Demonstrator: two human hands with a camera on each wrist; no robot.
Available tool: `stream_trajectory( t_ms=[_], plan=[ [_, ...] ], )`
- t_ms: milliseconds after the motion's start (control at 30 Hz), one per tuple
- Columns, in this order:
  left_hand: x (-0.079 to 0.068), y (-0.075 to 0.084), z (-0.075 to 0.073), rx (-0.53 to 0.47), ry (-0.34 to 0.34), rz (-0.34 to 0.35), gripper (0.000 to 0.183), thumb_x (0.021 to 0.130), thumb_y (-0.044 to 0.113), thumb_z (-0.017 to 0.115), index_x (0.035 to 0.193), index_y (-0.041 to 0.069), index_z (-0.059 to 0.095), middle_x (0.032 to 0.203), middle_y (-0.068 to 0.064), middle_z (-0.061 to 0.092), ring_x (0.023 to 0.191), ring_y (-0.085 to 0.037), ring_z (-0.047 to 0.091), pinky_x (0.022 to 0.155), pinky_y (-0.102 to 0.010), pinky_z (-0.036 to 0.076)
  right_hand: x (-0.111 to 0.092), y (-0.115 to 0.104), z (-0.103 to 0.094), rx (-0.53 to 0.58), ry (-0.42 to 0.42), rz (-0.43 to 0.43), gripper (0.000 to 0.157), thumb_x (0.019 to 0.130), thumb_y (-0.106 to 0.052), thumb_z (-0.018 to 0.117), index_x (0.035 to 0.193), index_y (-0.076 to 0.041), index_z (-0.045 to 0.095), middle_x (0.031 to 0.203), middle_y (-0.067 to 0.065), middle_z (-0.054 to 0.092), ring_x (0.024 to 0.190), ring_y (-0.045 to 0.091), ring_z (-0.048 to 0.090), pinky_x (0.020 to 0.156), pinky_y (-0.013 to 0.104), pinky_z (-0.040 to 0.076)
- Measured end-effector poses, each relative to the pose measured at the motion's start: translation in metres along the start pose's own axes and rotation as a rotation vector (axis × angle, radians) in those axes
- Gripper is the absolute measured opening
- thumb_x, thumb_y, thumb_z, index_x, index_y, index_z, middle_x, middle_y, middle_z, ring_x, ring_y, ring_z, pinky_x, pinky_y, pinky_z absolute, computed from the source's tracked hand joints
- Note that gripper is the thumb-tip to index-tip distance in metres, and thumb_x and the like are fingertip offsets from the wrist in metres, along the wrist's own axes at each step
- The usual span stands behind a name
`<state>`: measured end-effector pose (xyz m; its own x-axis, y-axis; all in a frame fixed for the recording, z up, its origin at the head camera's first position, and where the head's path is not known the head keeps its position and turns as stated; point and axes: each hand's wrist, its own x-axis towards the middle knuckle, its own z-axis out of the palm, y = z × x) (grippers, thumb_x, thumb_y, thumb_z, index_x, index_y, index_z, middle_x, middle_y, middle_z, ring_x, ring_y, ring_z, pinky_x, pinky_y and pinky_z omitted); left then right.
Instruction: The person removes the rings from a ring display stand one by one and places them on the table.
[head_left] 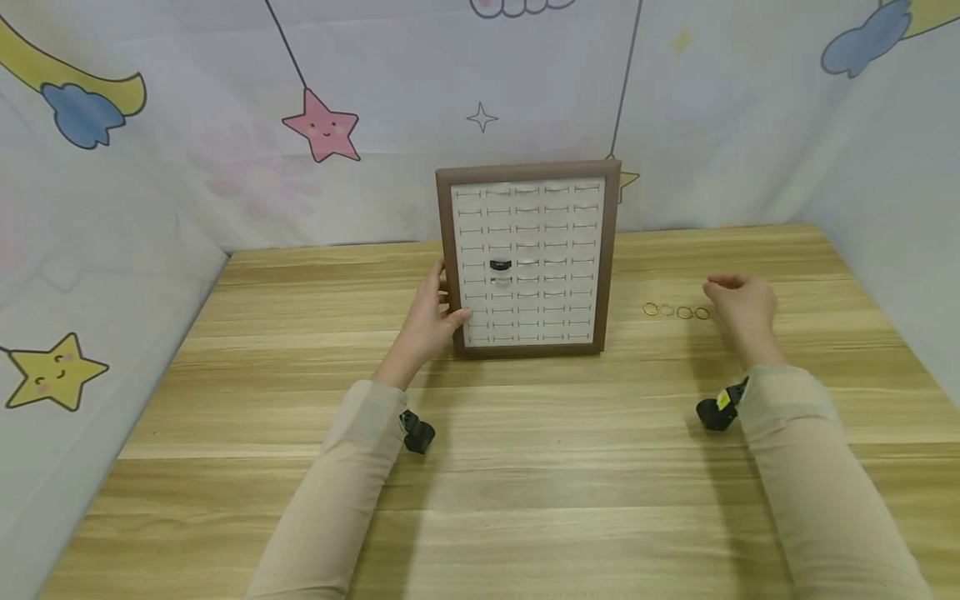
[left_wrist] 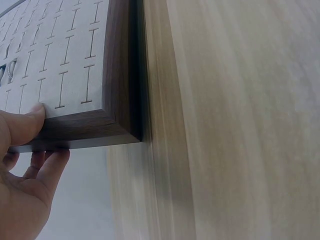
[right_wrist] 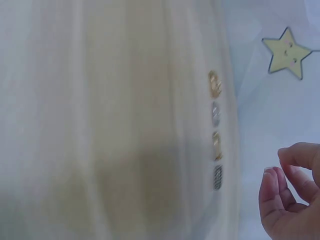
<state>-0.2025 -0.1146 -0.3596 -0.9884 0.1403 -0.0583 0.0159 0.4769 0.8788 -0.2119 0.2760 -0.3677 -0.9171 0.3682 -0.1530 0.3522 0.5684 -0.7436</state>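
Note:
A ring display board with a brown frame (head_left: 525, 351) and a white slotted panel leans upright on the table. My left hand (head_left: 427, 325) grips its left edge, thumb on the front and fingers behind, as the left wrist view shows. In the slots sit a black ring (head_left: 500, 265) and, just below, a pale ring (head_left: 501, 282). To the right of the board several rings lie in a row: a gold ring (right_wrist: 215, 84), a silver ring (right_wrist: 216, 114), another gold ring (right_wrist: 217, 146) and a dark patterned ring (right_wrist: 218, 177). Beside the dark one hovers my right hand (head_left: 746, 312), fingers loosely bent, nothing between them.
The wood-grain table (head_left: 555, 467) runs back to a white curtain (head_left: 397, 100) printed with stars and clouds. More of this cloth hangs along both sides. A small black camera is strapped to each wrist.

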Motion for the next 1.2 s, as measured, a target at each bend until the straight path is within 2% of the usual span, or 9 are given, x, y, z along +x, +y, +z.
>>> stream_trajectory(
  t_ms=[167, 400, 533, 633, 733, 867, 1033, 1100, 1200],
  plan=[
    [0.001, -0.001, 0.001, 0.0, 0.003, 0.005, 0.081, 0.092, 0.002, 0.058, 0.154, 0.012, 0.008, 0.139, -0.018, 0.038, 0.126, -0.032, 0.044, 0.108, -0.041, 0.046, -0.005, -0.024, 0.005, 0.106, 0.071, -0.06, 0.04, 0.096, -0.026, 0.052, 0.128, -0.003, 0.058, 0.095, -0.011, 0.053, 0.075, -0.005, 0.047, 0.061, 0.007, 0.042],
    [0.0, -0.001, 0.001, -0.01, 0.0, 0.008, 0.081, 0.092, 0.0, 0.058, 0.154, 0.01, 0.006, 0.14, -0.019, 0.036, 0.126, -0.033, 0.043, 0.108, -0.041, 0.046, -0.023, -0.067, 0.02, 0.234, 0.216, -0.233, 0.03, 0.093, -0.023, 0.058, 0.115, -0.003, 0.066, 0.088, -0.018, 0.055, 0.076, -0.008, 0.048, 0.064, 0.01, 0.042],
    [0.0, -0.001, 0.001, -0.015, 0.002, 0.01, 0.081, 0.092, 0.0, 0.058, 0.154, 0.01, 0.008, 0.138, -0.019, 0.038, 0.125, -0.032, 0.045, 0.108, -0.04, 0.046, -0.036, -0.089, 0.029, 0.328, 0.239, -0.329, 0.027, 0.092, -0.02, 0.061, 0.112, -0.003, 0.067, 0.084, -0.022, 0.055, 0.076, -0.007, 0.05, 0.066, 0.011, 0.044],
    [0.001, 0.0, 0.001, -0.015, 0.002, 0.009, 0.08, 0.092, 0.0, 0.058, 0.154, 0.011, 0.008, 0.137, -0.019, 0.038, 0.124, -0.032, 0.045, 0.107, -0.04, 0.046, -0.047, -0.103, 0.037, 0.376, 0.219, -0.418, 0.026, 0.092, -0.019, 0.062, 0.112, -0.003, 0.067, 0.089, -0.018, 0.057, 0.08, -0.006, 0.052, 0.072, 0.011, 0.046],
    [0.001, 0.0, 0.0, -0.015, 0.002, 0.012, 0.08, 0.092, 0.0, 0.058, 0.154, 0.011, 0.009, 0.137, -0.019, 0.038, 0.124, -0.032, 0.044, 0.107, -0.04, 0.046, -0.058, -0.115, 0.048, 0.366, 0.191, -0.527, 0.023, 0.092, -0.014, 0.061, 0.11, -0.001, 0.068, 0.098, -0.002, 0.064, 0.084, -0.005, 0.052, 0.075, 0.011, 0.046],
    [0.001, 0.0, 0.0, -0.019, 0.003, 0.02, 0.079, 0.091, -0.001, 0.058, 0.153, 0.011, 0.011, 0.136, -0.02, 0.039, 0.124, -0.033, 0.045, 0.106, -0.041, 0.047, -0.071, -0.126, 0.064, 0.305, 0.137, -0.657, 0.02, 0.091, -0.007, 0.061, 0.108, 0.002, 0.067, 0.106, 0.015, 0.066, 0.087, 0.005, 0.054, 0.074, 0.014, 0.047],
    [0.001, 0.0, 0.0, -0.018, 0.006, 0.017, 0.08, 0.091, -0.002, 0.059, 0.153, 0.01, 0.01, 0.135, -0.02, 0.039, 0.124, -0.033, 0.046, 0.106, -0.04, 0.047, -0.082, -0.133, 0.084, 0.198, 0.084, -0.804, 0.017, 0.089, -0.003, 0.062, 0.105, 0.004, 0.067, 0.105, 0.017, 0.066, 0.092, 0.024, 0.062, 0.08, 0.031, 0.056],
    [0.001, -0.001, 0.0, -0.017, 0.005, 0.018, 0.08, 0.091, -0.002, 0.059, 0.153, 0.01, 0.01, 0.135, -0.021, 0.039, 0.124, -0.033, 0.046, 0.107, -0.041, 0.047, -0.085, -0.134, 0.091, 0.16, 0.064, -0.841, 0.016, 0.089, -0.002, 0.062, 0.104, 0.004, 0.067, 0.106, 0.017, 0.067, 0.093, 0.027, 0.063, 0.081, 0.035, 0.057],
    [0.002, -0.002, 0.0, -0.014, 0.004, 0.021, 0.081, 0.091, -0.002, 0.059, 0.153, 0.01, 0.009, 0.136, -0.021, 0.038, 0.125, -0.034, 0.045, 0.107, -0.041, 0.047, -0.089, -0.135, 0.101, 0.107, 0.029, -0.868, 0.016, 0.089, -0.002, 0.062, 0.104, 0.004, 0.066, 0.106, 0.017, 0.068, 0.094, 0.027, 0.064, 0.082, 0.035, 0.058]
  ],
)
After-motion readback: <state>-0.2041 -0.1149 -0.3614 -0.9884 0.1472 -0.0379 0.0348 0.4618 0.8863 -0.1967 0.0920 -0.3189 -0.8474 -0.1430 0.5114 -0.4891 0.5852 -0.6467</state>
